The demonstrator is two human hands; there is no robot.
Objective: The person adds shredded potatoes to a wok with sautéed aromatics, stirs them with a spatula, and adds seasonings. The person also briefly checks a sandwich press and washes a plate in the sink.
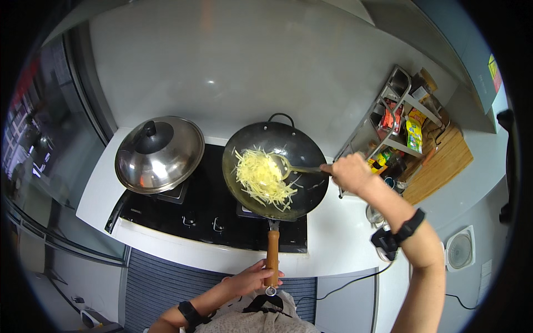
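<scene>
A dark wok (308, 145) sits over the right burner of the black gas hob. In it lies a heap of pale yellow shredded potato or similar strips (263, 177), with a few strands stuck to the wok's right side. My right hand (354, 172) grips the handle of a metal spatula (306, 169), whose head rests against the right edge of the heap. Below, my left hand (250, 277) holds the wooden handle (272, 247) of the wok, its fingers around the lower part.
A domed steel lid (179, 145) covers a black-handled pan on the left burner. Right of the wok stands a metal rack (410, 100) with seasoning packets and bottles. A wooden board (447, 164) lies behind it. A black cable (345, 285) runs from my right wrist device.
</scene>
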